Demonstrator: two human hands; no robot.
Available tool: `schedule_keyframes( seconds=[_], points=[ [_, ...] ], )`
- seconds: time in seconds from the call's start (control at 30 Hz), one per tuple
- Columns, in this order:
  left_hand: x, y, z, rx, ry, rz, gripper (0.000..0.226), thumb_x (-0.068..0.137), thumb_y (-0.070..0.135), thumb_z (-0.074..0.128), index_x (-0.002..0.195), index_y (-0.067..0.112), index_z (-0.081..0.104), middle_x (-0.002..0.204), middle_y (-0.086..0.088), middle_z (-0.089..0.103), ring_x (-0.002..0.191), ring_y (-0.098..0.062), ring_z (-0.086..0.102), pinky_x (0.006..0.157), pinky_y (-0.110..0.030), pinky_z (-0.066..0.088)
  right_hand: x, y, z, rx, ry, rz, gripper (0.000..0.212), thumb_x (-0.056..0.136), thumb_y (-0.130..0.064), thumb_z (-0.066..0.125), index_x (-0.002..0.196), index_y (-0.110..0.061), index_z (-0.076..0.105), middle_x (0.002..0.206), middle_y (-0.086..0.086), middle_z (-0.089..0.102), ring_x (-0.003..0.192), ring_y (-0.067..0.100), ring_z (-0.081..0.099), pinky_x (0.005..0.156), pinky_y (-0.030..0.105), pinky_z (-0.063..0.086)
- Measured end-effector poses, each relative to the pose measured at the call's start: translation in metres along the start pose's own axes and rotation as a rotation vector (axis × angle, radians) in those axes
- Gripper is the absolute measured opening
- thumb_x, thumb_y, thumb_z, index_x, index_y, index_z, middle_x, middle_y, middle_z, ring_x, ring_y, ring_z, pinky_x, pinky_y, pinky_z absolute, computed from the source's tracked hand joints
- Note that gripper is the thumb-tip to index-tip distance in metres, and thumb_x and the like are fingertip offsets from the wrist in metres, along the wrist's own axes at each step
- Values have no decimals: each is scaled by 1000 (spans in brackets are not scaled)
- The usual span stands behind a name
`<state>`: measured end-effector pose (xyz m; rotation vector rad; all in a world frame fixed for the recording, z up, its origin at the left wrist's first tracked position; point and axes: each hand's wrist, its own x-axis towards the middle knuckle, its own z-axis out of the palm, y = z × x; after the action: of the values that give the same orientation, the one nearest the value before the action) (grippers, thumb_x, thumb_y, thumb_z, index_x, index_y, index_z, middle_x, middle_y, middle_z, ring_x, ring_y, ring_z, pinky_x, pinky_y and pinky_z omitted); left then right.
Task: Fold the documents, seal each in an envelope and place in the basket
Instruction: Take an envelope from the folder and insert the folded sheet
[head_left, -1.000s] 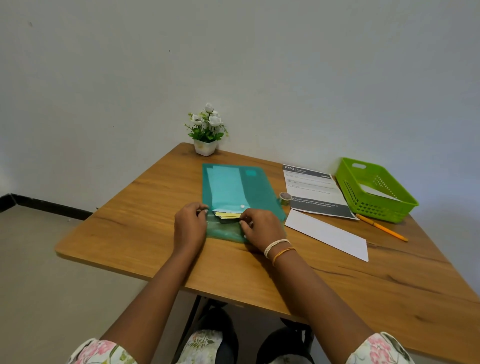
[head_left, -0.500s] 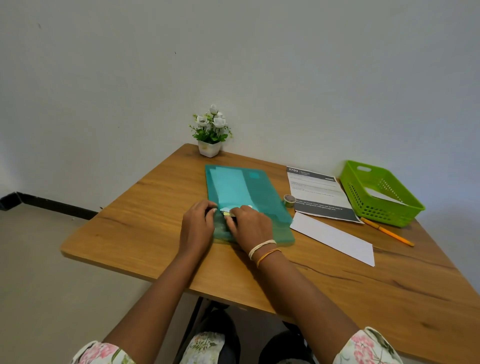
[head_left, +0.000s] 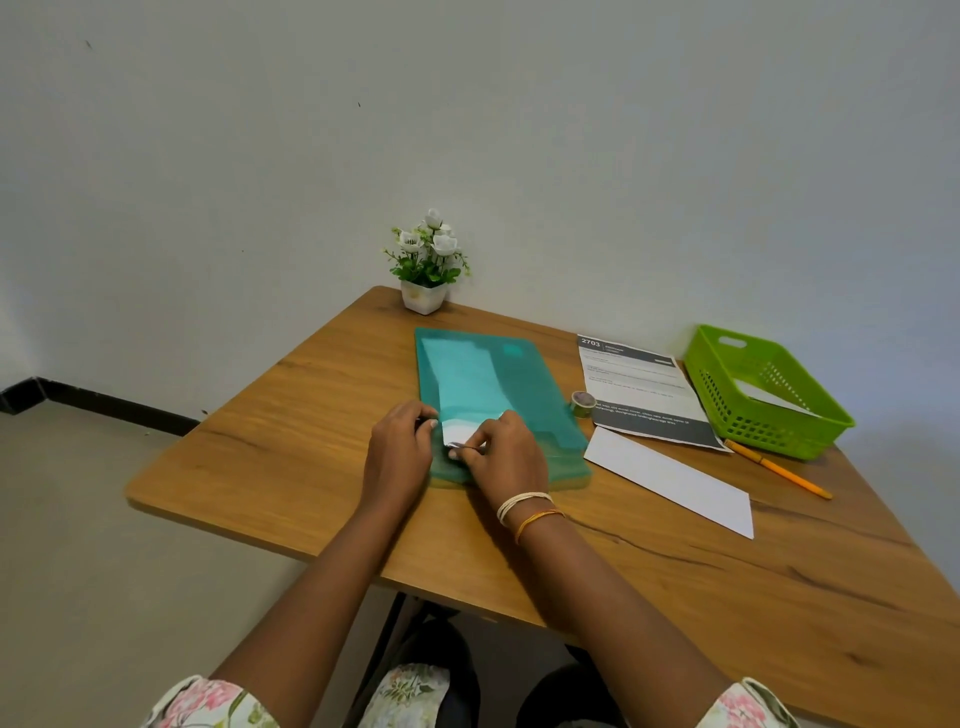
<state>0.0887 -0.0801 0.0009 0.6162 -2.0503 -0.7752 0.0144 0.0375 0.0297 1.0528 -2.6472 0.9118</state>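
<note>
teal translucent plastic folder lying flat on the wooden table, with both hands at its near, open end. right hand pinches the exposed corner of a white sheet between thumb and fingertips; left hand grips the folder's edge just beside that pinch, fingers curled over it. the sheet lies mostly inside the folder, showing pale through the plastic beyond the pinch. judged light, thin and limp: likely to slide easily against smooth plastic yet crease if tugged by one corner, so a hold along the short edge seems safer. to the right of the grip, apart from it: a plain white envelope, a printed document with dark header and footer bands, a small tape roll and an orange pencil. farther right, a rigid lime perforated basket holds something white. beyond the grip, a potted plant with white flowers.
</note>
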Motion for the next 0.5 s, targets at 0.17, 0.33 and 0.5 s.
schedule_keyframes(
  seconds=[0.17,0.33,0.5],
  points=[
    [0,-2,2,29,-8,-61,11,90,6,57,91,13,65,92,0,65,83,-16,58,70,-32,49,1,9,-10,-144,50,-319,11,81,-33,70,81,-23,73,90,-2,65,86,19,56,75,35,45],
    [1,-2,1,87,-10,-163,11,91,9,57,92,17,65,94,2,65,83,-15,56,68,-32,48,-3,8,-20,10,81,-288,9,85,-25,58,88,-19,63,77,1,68,69,19,61,61,31,52],
    [-1,-3,2,98,-23,-223,12,91,11,57,89,18,67,91,1,67,79,-15,56,62,-28,43,1,10,-41,166,392,-296,15,83,-25,54,86,-14,64,77,2,67,71,18,60,62,25,47]
  ],
)
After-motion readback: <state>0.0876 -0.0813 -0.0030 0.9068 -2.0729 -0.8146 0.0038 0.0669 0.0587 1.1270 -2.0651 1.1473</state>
